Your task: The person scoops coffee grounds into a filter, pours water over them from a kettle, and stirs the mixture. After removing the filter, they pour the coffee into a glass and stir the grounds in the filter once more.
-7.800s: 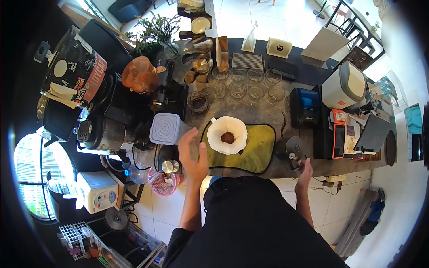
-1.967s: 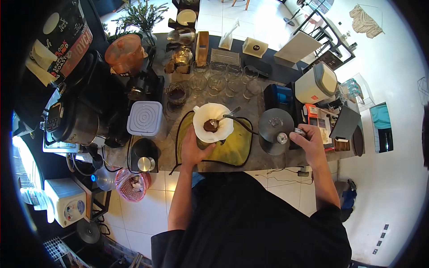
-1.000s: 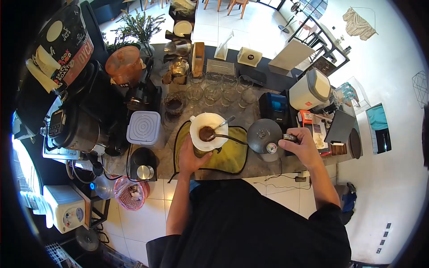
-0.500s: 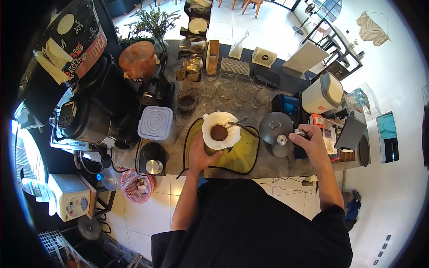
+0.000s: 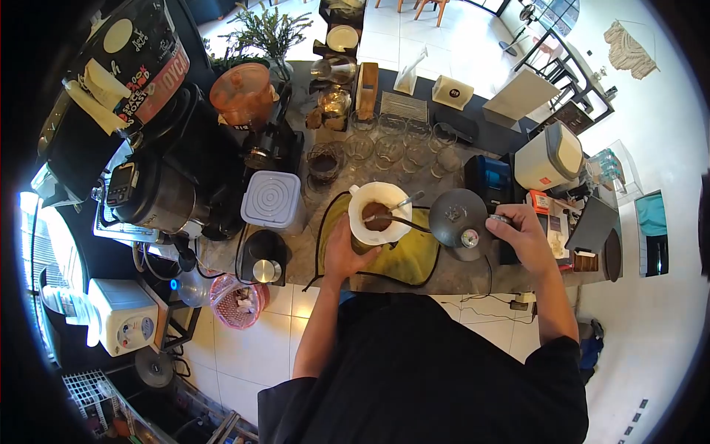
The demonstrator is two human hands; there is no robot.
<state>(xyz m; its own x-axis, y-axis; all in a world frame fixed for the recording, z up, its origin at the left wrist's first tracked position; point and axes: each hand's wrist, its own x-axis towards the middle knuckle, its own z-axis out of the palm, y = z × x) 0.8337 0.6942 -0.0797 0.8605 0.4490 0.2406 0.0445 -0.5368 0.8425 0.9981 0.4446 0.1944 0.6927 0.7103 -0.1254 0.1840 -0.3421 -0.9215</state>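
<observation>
A white coffee dripper [image 5: 357, 203] with a paper filter stands over the yellow-green cloth, brown coffee grounds [image 5: 379, 210] inside it. My left hand [image 5: 346, 253] is closed round its lower side, thumb towards me; what supports the dripper underneath is mostly hidden. A metal spoon-like handle [image 5: 411, 198] pokes out past the dripper's right rim. My right hand [image 5: 523, 235] grips the handle of a dark gooseneck kettle [image 5: 452, 211] with a round dial on its lid. The kettle's thin spout reaches left over the rim, its tip above the grounds. I cannot make out a water stream.
Several clear glasses [image 5: 388, 150] stand behind the dripper. To the left are a lidded square container [image 5: 271, 198], a small black scale-like base [image 5: 255, 248] and a grinder [image 5: 262, 148]. A cloth [image 5: 414, 259] lies beneath. At right sits a white-and-grey box-shaped appliance [image 5: 549, 157].
The spout tip has shifted left and nearer me, from the dripper's right part to above the middle of the grounds. My left hand keeps its hold. The whole view has shifted slightly.
</observation>
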